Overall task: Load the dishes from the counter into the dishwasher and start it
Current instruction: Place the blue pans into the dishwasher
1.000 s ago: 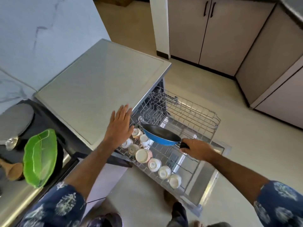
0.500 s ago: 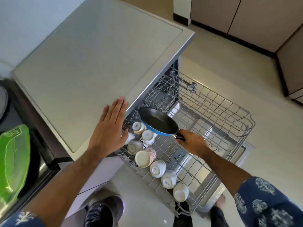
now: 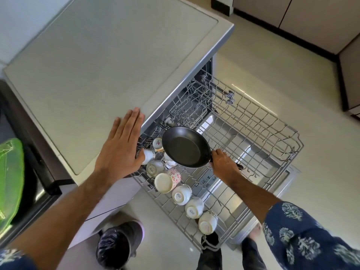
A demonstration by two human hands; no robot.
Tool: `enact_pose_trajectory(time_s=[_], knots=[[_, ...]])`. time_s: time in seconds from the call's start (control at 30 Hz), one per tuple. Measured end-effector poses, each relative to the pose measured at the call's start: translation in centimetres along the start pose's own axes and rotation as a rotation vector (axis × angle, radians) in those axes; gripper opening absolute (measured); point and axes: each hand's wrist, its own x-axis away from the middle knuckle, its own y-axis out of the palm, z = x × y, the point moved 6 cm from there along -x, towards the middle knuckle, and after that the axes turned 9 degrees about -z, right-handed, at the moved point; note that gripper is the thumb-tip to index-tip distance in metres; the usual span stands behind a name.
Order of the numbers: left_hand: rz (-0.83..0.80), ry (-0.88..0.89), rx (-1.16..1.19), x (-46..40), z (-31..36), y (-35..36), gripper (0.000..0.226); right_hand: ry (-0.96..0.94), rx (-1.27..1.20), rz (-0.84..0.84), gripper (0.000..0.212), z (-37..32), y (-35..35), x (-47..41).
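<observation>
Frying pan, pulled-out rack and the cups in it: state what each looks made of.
Frying pan: probably metal with a matte black non-stick coating; its inside is dark and dull. Rack: thin grey wire, likely coated steel, in an open grid. Cups: glossy white, apparently glazed ceramic; one bears a red flower pattern.

Hidden under the right hand (image 3: pixel 224 166): most of the pan (image 3: pixel 186 147) handle, only its dark tip showing beyond the fingers (image 3: pixel 218 152). Covered by the pan: parts of the two cups (image 3: pixel 157 144) nearest the dishwasher (image 3: pixel 116 75), logos too small to read. Cut by the left edge, left of the dishwasher: green plate (image 3: pixel 9 182).
</observation>
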Motion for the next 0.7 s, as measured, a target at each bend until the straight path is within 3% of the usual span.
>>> enact_pose_trajectory(time_s=[0.37, 0.47, 0.7], knots=[[-0.083, -0.027, 0.023, 0.4, 0.2, -0.3, 0.113, -0.243, 0.092, -0.048, 0.058, -3.5, -4.7, 5.5], [-0.138, -0.111, 0.135, 1.9, 1.7, -1.3, 0.115, -0.331, 0.171, -0.046, 0.06, -6.2, -7.9, 7.9], [-0.134, -0.435, 0.243, 15.5, 5.5, -2.3, 0.081, -0.659, 0.317, -0.075, 0.068, -16.8, -13.0, 13.4]])
